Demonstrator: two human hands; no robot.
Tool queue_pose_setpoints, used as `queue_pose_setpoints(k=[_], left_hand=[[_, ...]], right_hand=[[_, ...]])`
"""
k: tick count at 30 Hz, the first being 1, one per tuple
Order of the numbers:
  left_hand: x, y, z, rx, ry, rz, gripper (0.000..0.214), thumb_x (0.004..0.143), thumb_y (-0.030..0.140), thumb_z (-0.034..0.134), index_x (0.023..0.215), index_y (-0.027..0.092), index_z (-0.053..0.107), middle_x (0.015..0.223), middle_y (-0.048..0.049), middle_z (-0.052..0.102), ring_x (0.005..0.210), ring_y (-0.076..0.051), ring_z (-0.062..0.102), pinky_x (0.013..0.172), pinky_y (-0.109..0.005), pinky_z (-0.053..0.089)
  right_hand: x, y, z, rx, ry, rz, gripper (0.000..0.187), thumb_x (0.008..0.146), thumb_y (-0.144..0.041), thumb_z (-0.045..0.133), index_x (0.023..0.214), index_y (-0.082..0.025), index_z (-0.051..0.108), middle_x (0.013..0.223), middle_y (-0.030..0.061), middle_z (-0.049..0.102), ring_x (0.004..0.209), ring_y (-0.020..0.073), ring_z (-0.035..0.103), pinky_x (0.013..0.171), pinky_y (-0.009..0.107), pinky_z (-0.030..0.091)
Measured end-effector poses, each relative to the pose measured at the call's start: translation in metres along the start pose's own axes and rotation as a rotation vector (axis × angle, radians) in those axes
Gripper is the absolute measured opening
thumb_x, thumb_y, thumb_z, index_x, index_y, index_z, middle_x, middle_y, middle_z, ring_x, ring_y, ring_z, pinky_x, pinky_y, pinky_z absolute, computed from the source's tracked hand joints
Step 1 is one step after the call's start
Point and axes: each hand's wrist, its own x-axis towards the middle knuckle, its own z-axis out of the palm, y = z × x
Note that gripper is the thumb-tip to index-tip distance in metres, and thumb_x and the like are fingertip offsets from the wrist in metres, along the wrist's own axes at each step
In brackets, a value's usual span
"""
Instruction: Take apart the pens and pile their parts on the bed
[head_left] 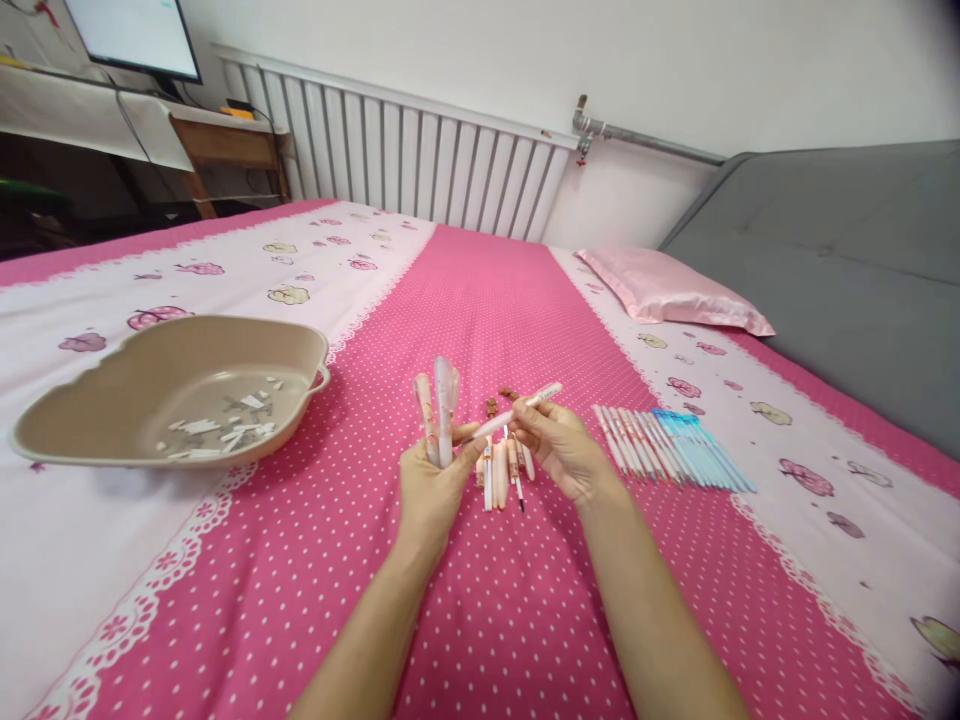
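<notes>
My left hand (433, 487) is closed around a clear plastic wrapper (445, 405) and a pale pen barrel that stand upright out of it. My right hand (562, 447) pinches a white and pink pen (523, 406), held slanted, its lower end touching my left fingertips. Below the hands several loose pens (502, 470) lie on the pink dotted bedspread (480, 320). To the right of my right hand a row of pens (667, 445) lies side by side, white ones on the left and blue ones on the right.
A beige scalloped tray (90, 420) with small paper scraps sits at the left. A pink pillow (667, 290) lies at the far right by a grey headboard (840, 270). A white radiator (397, 160), a desk and a monitor stand beyond the bed.
</notes>
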Motion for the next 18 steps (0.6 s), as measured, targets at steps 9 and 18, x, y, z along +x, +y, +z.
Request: queue_pose_setpoints(k=[9, 18], left_hand=[[0.0028, -0.0029, -0.0037, 0.006, 0.085, -0.163, 0.041, 0.065, 0.051, 0.063, 0.063, 0.01, 0.062, 0.045, 0.0032, 0.049, 0.033, -0.001, 0.024, 0.034, -0.017, 0.017], [0.0019, -0.0024, -0.0038, 0.009, 0.053, -0.123, 0.036, 0.062, 0.045, 0.068, 0.066, 0.01, 0.063, 0.044, 0.0051, 0.046, 0.036, -0.002, 0.023, 0.036, -0.017, 0.016]], right_hand=[[-0.0043, -0.0002, -0.0004, -0.005, -0.106, -0.078, 0.029, 0.062, -0.01, 0.071, 0.088, -0.018, 0.059, 0.087, 0.0001, 0.066, 0.078, 0.0081, 0.06, 0.064, 0.015, 0.049], [-0.004, 0.0002, 0.0014, -0.033, -0.105, 0.092, 0.026, 0.067, -0.033, 0.07, 0.083, -0.015, 0.059, 0.077, 0.0015, 0.063, 0.066, 0.0093, 0.06, 0.05, 0.016, 0.048]])
